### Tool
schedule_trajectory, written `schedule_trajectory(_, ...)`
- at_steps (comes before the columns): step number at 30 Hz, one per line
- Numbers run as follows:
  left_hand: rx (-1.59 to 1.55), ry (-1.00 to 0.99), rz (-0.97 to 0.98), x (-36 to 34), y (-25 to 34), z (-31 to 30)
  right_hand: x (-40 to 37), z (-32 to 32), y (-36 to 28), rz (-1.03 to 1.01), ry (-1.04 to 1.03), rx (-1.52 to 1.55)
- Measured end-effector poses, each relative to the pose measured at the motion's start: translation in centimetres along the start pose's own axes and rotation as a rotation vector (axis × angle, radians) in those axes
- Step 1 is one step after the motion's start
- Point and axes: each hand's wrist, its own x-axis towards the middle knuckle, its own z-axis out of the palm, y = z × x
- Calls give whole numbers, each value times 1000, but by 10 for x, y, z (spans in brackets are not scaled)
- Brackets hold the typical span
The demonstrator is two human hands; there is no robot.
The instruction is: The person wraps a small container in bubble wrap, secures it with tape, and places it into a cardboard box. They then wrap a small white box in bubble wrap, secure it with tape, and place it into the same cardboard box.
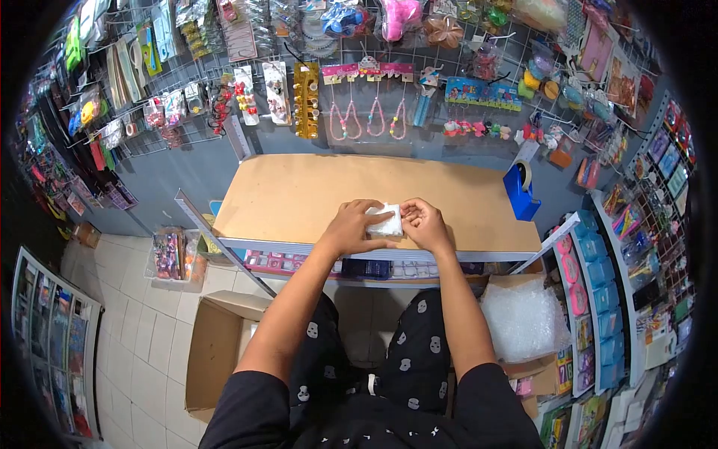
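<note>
A small white wrapped packet (386, 221) lies flat on the tan tabletop (299, 191), near its front edge. My left hand (353, 227) holds it from the left, with fingers across its top and the thumb along the near side. At the packet's right edge, my right hand (425, 225) is closed, its thumb and fingertips pinched together against the wrapping. What exactly lies between those right fingertips is too small to make out. The packet's contents are hidden by the white wrapping.
A blue tape dispenser (521, 196) stands at the table's right end. Bubble wrap (526, 318) fills a box below right. An open cardboard box (213, 359) sits on the floor at left. Packaged accessories hang from the wall grid (292, 56). Stocked shelves flank both sides.
</note>
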Motion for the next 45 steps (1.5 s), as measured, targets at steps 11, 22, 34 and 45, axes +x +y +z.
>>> schedule_trajectory(11,-151,-38,-64,5,-8,3,-3,-3,-22,-140,-71,-120)
schedule_trajectory(22,-881,34,-252,4,-4,-2,-2,-3,-5,15,-184,111)
schedule_trajectory(34,-1052,-113,-474,8,-16,4,2,-2,-5,75,-127,88)
schedule_trajectory(45,-1003,56,-355,7,-19,14,2,-4,-3,18,-78,120)
